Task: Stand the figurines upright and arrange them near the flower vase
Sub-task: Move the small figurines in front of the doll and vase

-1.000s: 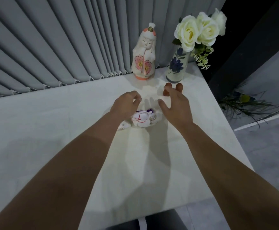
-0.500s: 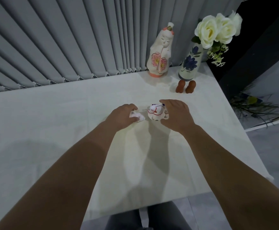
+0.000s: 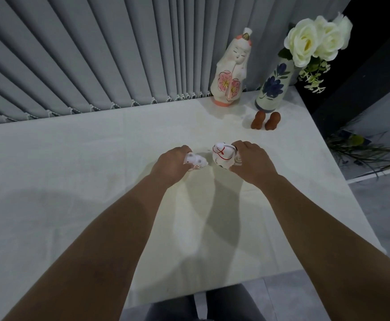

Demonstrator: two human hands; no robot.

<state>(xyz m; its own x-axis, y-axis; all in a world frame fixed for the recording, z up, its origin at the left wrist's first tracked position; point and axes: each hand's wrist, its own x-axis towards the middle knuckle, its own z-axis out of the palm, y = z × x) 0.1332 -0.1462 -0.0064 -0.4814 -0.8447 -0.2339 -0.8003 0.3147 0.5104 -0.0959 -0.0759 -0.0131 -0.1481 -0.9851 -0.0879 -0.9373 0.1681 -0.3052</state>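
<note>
My left hand [image 3: 172, 164] grips a small white figurine with pink marks [image 3: 196, 161] at the middle of the white table [image 3: 73, 170]. Beside it, my right hand [image 3: 253, 162] holds a rounder white figurine with red lines [image 3: 223, 155], tilted up off the cloth. At the far right corner the flower vase [image 3: 274, 86], painted with blue flowers, carries white roses [image 3: 314, 41]. A tall white doll figurine with pink blossoms [image 3: 232, 72] stands upright left of the vase. Two small brown figurines [image 3: 266, 120] stand upright in front of the vase.
Grey vertical blinds [image 3: 96, 61] hang along the table's far edge. The table's right edge drops to a grey floor where dark green foliage [image 3: 361, 149] lies. My legs show below the near edge.
Both hands came down onto the two small white figurines and closed on them. The right hand has tipped its figurine up from lying flat. The camera view has shifted left.
</note>
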